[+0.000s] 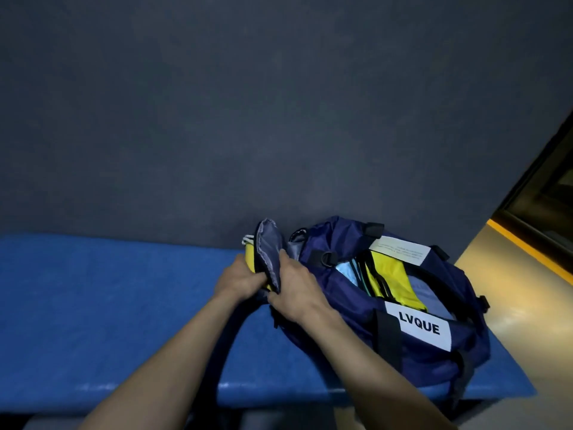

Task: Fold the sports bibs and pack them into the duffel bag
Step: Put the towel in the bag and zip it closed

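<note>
Two bare hands work at the left end of a navy blue nylon duffel bag (403, 311) that lies on a blue padded counter (108, 305), against a dark grey wall (248, 103). The left hand (240, 279) has its fingers curled round a yellow fabric sports bib (250, 259) at the bag's end pocket; only a narrow strip of the yellow cloth shows between the hand and the pocket flap. The right hand (296, 294) pinches the grey-lined pocket flap (269, 248), which stands upright with its lining towards the camera. A bit of white cord shows just behind the flap's top left edge.

The bag's main compartment is unzipped and gaping. Inside it lie another yellow bib (389, 274) with dark edging and, to its left, a light blue bib (345, 270), both tucked below the rim. A white rectangular label reading LVQUE (418, 327) sits on the near side wall of the bag, beside a black webbing strap (389, 339). A white paper tag (401, 251) with small print lies on the far rim. A dark shoulder strap hangs from the bag's left end over the counter's front edge. At right, a tan floor (511, 290) with a yellow stripe runs beside the counter.
</note>
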A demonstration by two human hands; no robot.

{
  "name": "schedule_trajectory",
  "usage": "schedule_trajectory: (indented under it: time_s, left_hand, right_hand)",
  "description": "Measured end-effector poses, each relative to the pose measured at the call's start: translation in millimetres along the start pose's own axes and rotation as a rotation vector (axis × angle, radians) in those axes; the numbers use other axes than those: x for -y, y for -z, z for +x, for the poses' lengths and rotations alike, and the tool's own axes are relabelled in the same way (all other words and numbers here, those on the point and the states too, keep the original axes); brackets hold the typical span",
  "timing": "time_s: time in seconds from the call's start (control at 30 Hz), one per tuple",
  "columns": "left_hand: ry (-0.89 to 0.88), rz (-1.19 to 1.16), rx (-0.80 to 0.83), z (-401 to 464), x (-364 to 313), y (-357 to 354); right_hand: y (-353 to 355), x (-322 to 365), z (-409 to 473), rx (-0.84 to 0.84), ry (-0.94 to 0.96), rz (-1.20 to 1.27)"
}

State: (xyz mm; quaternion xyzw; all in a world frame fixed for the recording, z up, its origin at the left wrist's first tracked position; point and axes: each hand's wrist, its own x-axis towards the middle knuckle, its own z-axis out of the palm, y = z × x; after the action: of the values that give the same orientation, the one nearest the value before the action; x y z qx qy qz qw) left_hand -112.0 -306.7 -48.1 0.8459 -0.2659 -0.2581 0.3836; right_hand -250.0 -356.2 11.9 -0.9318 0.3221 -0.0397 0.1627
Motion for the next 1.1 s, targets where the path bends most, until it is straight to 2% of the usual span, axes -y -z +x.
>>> schedule_trajectory:
  time_s: [0.1,0.2,0.27,0.37,0.43,0.5,0.57,0.63,0.73,0.83,0.9,1.03,1.1]
  left_hand:
    - [-0.022,0.095,0.025,7,-9,-3]
    - [0.003,-0.239,0.032,11,-7,18]
    - [-0.024,-0.428,-0.071,6,-10,40]
    - [-0.201,-0.533,-0.278,-13,-21,68]
    - [-0.365,-0.697,-0.296,-29,-30,81]
    - [-0.505,-0.828,-0.216,-44,-34,81]
    - [-0.581,-0.748,-0.154,-53,-33,70]
    - [-0.564,-0.555,-0.115,-60,-34,51]
    - [-0.497,-0.228,-0.160,-61,-38,24]
    - [-0.473,0.030,-0.165,-60,-38,3]
    - [-0.449,0.097,-0.103,-59,-34,-8]
    - [-0.508,0.227,0.072,-52,-24,18]
    - [-0.541,0.135,0.182,-47,-18,39]
  right_hand:
    - [-9,2,11,0.001,-0.044,-0.035]
    - [-14,0,16,-0.021,0.005,0.008]
    - [-16,-1,16,0.038,0.084,0.027]
    - [-6,-2,12,0.089,0.213,0.026]
    - [12,-3,12,-0.046,0.214,0.211]
    - [35,-2,17,-0.195,0.099,0.519]
    - [59,2,25,-0.226,-0.054,0.881]
    - [77,3,32,-0.133,-0.178,1.089]
    - [75,-1,41,0.009,-0.249,0.926]
    - [54,-6,51,-0.046,-0.291,0.800]
    - [44,-7,60,-0.086,-0.315,0.715]
    - [37,-6,69,-0.013,-0.333,0.421]
    - [32,-8,70,0.024,-0.315,0.265]
